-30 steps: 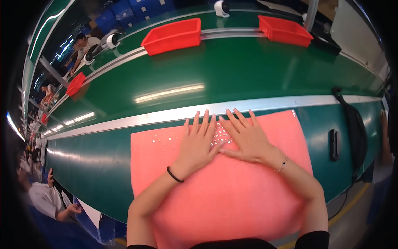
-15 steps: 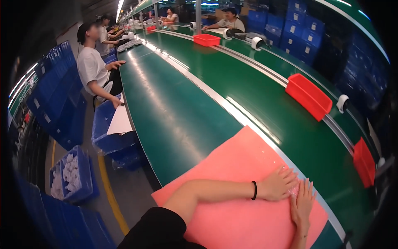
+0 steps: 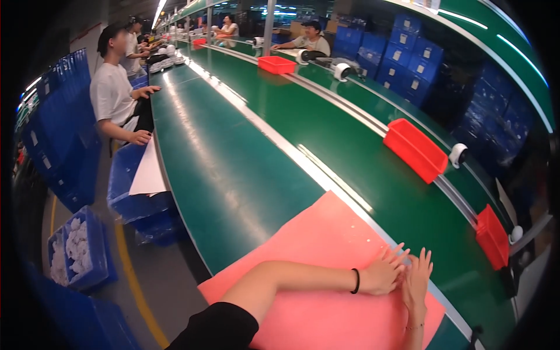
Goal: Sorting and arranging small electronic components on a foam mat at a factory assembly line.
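Observed from the room: a coral-pink sheet (image 3: 318,245) lies spread on the teal counter (image 3: 216,175), its far edge alongside a metal rail (image 3: 274,131). The person's left forearm (image 3: 303,276) crosses it and hides part of the near side. Both hands rest on the sheet close to that far edge. The left hand (image 3: 379,276) is palm down, its grip spread with fingers extended; the right hand (image 3: 415,286) is just beside it, fingers likewise extended. Neither grip is seen pinching anything. A few tiny shiny specks (image 3: 352,226) lie on the sheet to the left of the hands, uncovered.

Status: laying out of the sheet appears complete. Handwork upon it I judge under way and unfinished, since both hands are down and specks lie loose outside them. What the hands cover cannot be determined.

Surroundings: beyond the sheet, across the rail, is a green conveyor belt (image 3: 326,116), with a red bin (image 3: 415,150) at its far side. Well to the left of the sheet, a co-worker in a white shirt (image 3: 112,90) stands at the same counter.
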`<action>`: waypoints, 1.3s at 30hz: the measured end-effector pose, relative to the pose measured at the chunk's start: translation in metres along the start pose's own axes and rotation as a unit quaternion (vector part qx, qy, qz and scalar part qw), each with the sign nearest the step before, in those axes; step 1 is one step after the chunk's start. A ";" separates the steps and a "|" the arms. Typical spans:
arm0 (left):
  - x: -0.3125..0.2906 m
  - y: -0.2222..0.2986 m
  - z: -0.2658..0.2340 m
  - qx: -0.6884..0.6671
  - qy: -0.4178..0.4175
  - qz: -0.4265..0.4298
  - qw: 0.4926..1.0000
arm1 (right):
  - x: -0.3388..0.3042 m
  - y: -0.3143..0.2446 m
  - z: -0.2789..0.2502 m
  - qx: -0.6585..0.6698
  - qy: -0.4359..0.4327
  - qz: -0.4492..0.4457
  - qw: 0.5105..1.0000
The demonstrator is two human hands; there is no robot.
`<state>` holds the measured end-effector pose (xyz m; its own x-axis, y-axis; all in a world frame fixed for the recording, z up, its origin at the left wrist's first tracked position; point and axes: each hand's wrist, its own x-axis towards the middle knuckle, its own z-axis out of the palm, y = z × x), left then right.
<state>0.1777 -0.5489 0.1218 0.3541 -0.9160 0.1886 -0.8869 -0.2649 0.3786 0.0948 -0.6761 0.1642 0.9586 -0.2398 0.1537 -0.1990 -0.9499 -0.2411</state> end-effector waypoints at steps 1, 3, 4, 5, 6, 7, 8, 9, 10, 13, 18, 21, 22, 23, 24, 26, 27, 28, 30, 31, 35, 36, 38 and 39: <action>-0.004 -0.002 0.007 0.002 0.020 -0.003 1.000 | 0.009 -0.004 0.000 -0.002 0.004 0.003 1.000; -0.006 -0.003 0.008 0.002 0.042 0.005 0.999 | 0.022 -0.016 0.000 0.080 0.071 -0.030 0.994; -0.009 -0.003 0.006 0.002 0.033 0.009 0.999 | 0.028 -0.021 0.006 0.089 0.085 -0.044 0.991; -0.011 -0.002 0.005 0.002 0.022 0.015 1.000 | 0.031 -0.027 0.009 0.087 0.088 -0.038 0.992; -0.013 -0.001 0.003 0.000 0.019 0.021 1.000 | 0.033 -0.034 0.013 0.098 0.085 -0.044 0.991; -0.013 -0.001 -0.001 -0.004 0.000 0.022 1.000 | 0.037 -0.037 0.018 0.109 0.083 -0.052 0.989; -0.013 -0.001 -0.003 -0.009 -0.020 0.022 1.000 | 0.039 -0.034 0.030 0.116 0.092 -0.060 0.987; -0.012 -0.002 0.001 -0.009 -0.023 0.026 0.999 | 0.038 -0.033 0.031 0.117 0.094 -0.055 0.987; -0.014 -0.002 0.006 -0.006 0.014 0.037 0.999 | 0.036 -0.032 0.033 0.156 0.091 -0.055 0.982; -0.013 -0.001 0.012 -0.006 0.058 0.050 0.997 | 0.032 -0.027 0.035 0.216 0.088 -0.039 0.972; -0.012 -0.003 0.011 0.000 0.069 0.050 0.996 | 0.030 -0.028 0.035 0.239 0.099 -0.029 0.966; -0.011 -0.002 0.009 0.003 0.072 0.045 0.996 | 0.031 -0.023 0.039 0.247 0.119 -0.031 0.961; -0.012 -0.001 0.010 0.000 0.078 0.046 0.996 | 0.030 -0.025 0.039 0.244 0.120 -0.032 0.962; -0.013 -0.002 0.010 -0.002 0.085 0.046 0.995 | 0.030 -0.026 0.038 0.240 0.120 -0.033 0.963; -0.012 -0.002 0.012 -0.002 0.083 0.044 0.996 | 0.030 -0.026 0.038 0.242 0.119 -0.032 0.962; -0.013 -0.002 0.014 0.006 0.124 0.053 0.991 | 0.029 -0.027 0.037 0.237 0.120 -0.030 0.964; -0.014 -0.003 0.014 0.004 0.121 0.053 0.991 | 0.030 -0.029 0.036 0.238 0.118 -0.027 0.964; -0.013 -0.001 0.011 0.017 0.105 0.049 0.993 | 0.029 -0.029 0.035 0.235 0.120 -0.029 0.964; -0.015 0.000 0.008 0.028 0.086 0.043 0.995 | 0.029 -0.029 0.036 0.236 0.121 -0.035 0.963; -0.014 -0.001 0.006 0.024 0.078 0.044 0.996 | 0.029 -0.029 0.036 0.236 0.120 -0.034 0.964; -0.013 -0.001 0.011 0.028 0.090 0.049 0.994 | 0.028 -0.028 0.035 0.242 0.117 -0.033 0.963; -0.013 -0.001 0.012 0.028 0.089 0.050 0.994 | 0.028 -0.028 0.035 0.241 0.117 -0.032 0.963; -0.014 0.000 0.014 0.028 0.091 0.047 0.994 | 0.026 -0.028 0.036 0.239 0.122 -0.033 0.963; -0.015 0.000 0.015 0.027 0.089 0.047 0.995 | 0.026 -0.028 0.037 0.236 0.127 -0.035 0.963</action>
<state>0.1679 -0.5401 0.1059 0.3109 -0.8709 0.3807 -0.9319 -0.2005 0.3024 0.1327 -0.6478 0.1396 0.8738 -0.2767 0.3998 0.0363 -0.7828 -0.6212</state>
